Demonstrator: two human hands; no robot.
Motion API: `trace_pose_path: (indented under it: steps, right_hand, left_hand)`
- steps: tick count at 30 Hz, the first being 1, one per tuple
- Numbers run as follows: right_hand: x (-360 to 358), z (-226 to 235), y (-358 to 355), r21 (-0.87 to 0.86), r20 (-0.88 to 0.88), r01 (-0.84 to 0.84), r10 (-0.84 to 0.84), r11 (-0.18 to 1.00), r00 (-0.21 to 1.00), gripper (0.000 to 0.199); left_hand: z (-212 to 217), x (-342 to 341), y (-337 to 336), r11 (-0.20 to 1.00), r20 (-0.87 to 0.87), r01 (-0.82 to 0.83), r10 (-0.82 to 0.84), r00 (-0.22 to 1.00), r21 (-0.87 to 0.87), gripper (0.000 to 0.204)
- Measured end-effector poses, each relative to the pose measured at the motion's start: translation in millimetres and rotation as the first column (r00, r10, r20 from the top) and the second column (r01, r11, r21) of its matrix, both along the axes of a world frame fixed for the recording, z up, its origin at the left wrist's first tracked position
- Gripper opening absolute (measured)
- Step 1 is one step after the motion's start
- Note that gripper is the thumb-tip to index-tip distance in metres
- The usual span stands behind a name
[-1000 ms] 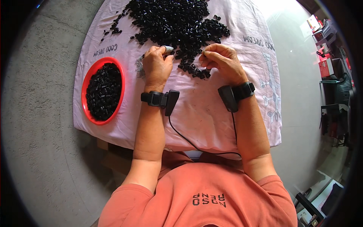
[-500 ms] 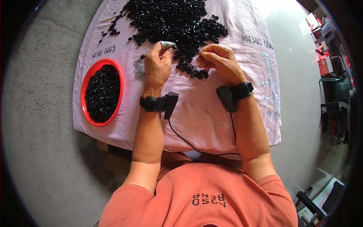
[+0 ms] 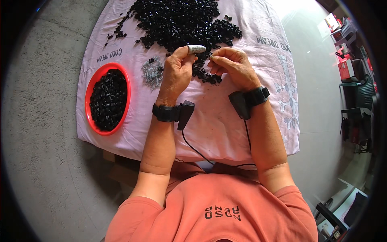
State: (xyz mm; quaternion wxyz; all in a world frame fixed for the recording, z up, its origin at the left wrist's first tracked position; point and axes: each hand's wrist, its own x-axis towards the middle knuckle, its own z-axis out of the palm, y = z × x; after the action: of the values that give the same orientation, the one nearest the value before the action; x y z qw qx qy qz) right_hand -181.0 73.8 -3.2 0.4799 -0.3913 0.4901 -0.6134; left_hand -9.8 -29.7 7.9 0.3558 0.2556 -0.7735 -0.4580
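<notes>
Pale piece point(image 3: 210, 56) juts leftward from the right grip point(image 3: 237, 67)

Workroom: concrete floor point(image 3: 44, 121), parts heap point(image 3: 173, 22)

Forearms point(image 3: 159, 143) extended, left grip point(image 3: 178, 72) near pinching right grip point(image 3: 237, 68)

Glossy pieces point(image 3: 173, 22) (plastic-looking), matt cloth point(image 3: 209, 129), rough floor point(image 3: 40, 101)
</notes>
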Motion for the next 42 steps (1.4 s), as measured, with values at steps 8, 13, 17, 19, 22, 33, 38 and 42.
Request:
trace_pose_path:
  steps: [8, 13, 17, 19, 22, 33, 38, 42]
  right_hand:
    - [-1, -2, 0, 0.003, -0.002, -0.017, 0.017, 1.000, 1.000, 0.014]
    - [0, -2, 0, -0.001, -0.008, -0.023, 0.023, 1.000, 1.000, 0.013]
    - [-2, -2, 0, -0.004, 0.002, -0.003, 0.003, 1.000, 1.000, 0.013]
    - [-2, -3, 0, -0.004, 0.011, 0.004, -0.004, 1.000, 1.000, 0.013]
    - [-3, -4, 0, -0.012, -0.001, -0.012, 0.012, 1.000, 1.000, 0.013]
    - [-3, -3, 1, 0.000, -0.010, -0.008, 0.008, 1.000, 1.000, 0.014]
    - [-2, -3, 0, -0.013, -0.007, -0.017, 0.017, 1.000, 1.000, 0.013]
    - [-2, -4, 1, -0.021, 0.009, -0.020, 0.021, 1.000, 1.000, 0.013]
  left_hand:
    - [4, -1, 4, 0.996, 0.025, 0.011, -0.013, 1.000, 0.085, 0.018]
    - [3, -4, 8, 0.993, -0.013, 0.043, -0.042, 0.999, 0.111, 0.017]
    - [2, -4, 7, 0.990, -0.017, 0.037, -0.035, 0.999, 0.133, 0.015]
    - [0, -5, 7, 0.985, -0.025, 0.035, -0.031, 0.999, 0.170, 0.014]
    - [2, -7, 10, 0.953, -0.129, 0.081, -0.045, 0.991, 0.293, 0.012]
    - [2, -7, 11, 0.958, -0.226, 0.091, -0.028, 0.974, 0.271, 0.014]
    - [2, -6, 11, 0.953, -0.174, 0.080, -0.029, 0.984, 0.291, 0.015]
    - [8, -6, 18, 0.935, -0.107, 0.081, -0.046, 0.993, 0.346, 0.014]
